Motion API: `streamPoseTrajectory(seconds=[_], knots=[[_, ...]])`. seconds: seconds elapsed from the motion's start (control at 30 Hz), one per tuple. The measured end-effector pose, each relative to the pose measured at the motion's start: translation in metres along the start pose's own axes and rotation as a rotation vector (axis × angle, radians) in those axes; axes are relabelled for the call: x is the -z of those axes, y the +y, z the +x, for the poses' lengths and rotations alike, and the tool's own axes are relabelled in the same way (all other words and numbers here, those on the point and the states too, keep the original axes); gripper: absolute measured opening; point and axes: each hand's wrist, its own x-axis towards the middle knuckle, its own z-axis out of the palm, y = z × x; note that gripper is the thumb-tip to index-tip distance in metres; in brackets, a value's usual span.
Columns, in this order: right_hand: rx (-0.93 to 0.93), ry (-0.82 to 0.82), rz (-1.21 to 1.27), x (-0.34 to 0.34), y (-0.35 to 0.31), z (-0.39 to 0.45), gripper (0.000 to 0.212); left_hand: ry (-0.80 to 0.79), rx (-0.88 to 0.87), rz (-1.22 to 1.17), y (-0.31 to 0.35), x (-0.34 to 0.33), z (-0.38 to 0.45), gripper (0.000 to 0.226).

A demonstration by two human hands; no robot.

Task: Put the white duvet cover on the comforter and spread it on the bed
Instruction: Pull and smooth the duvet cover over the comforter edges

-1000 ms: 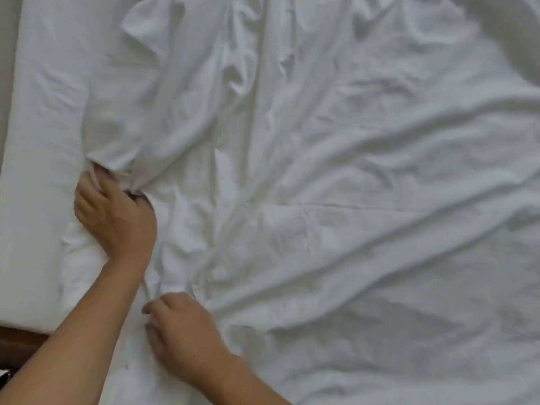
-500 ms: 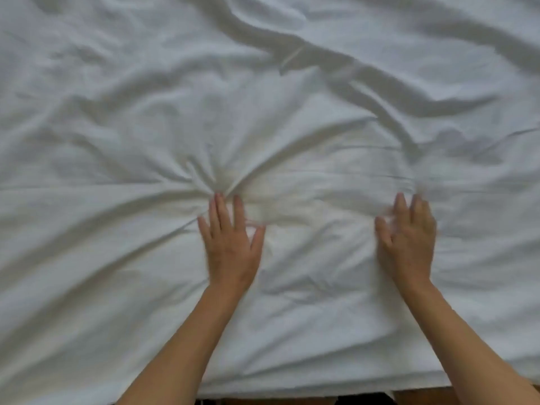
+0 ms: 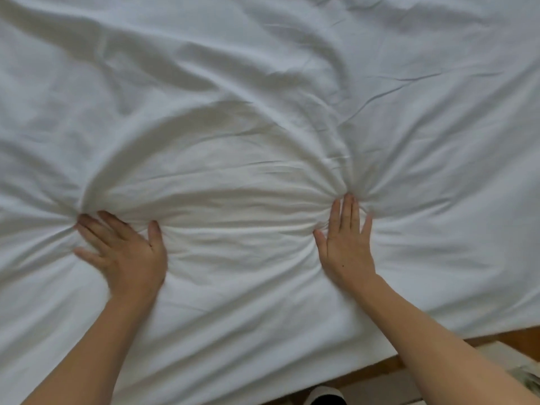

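Straight, spread fingers (image 3: 347, 211) are pressing flat into the white duvet cover (image 3: 263, 127), the left hand (image 3: 128, 255) and right hand (image 3: 344, 249) each lying open with creases gathering at the fingertips. The cover is lying across the bed, reaching its near edge. To smooth well, the palms should probably be sliding outward, apart, staying light so folds are chased off rather than bunched.

Left hand (image 3: 128, 255): 1.0 s ago gripping a bunched fold at the bed's left edge; now flat, fingers spread and angled left, pressing the duvet cover (image 3: 263, 127).
Right hand (image 3: 346, 244): pinching cloth 1.0 s ago; now flat, fingers straight.
Hand spacing: wider than 0.5 s ago.
Creases: now fan out from both sets of fingertips, cloth bulging between them.
View: shifted; wooden bed edge (image 3: 380, 368) shows lower right.
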Motion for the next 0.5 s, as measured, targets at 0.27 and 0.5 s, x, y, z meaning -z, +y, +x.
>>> streamPoseTrajectory(seconds=[0.27,0.5], knots=[[0.027,0.055,0.0,-0.007,-0.003,0.004,0.07,0.106,-0.004,0.009,0.002,-0.002,-0.005,0.081],[0.122,0.124,0.084,-0.006,0.003,0.002,0.07,0.163,0.186,-0.173,0.05,-0.001,-0.027,0.072]])
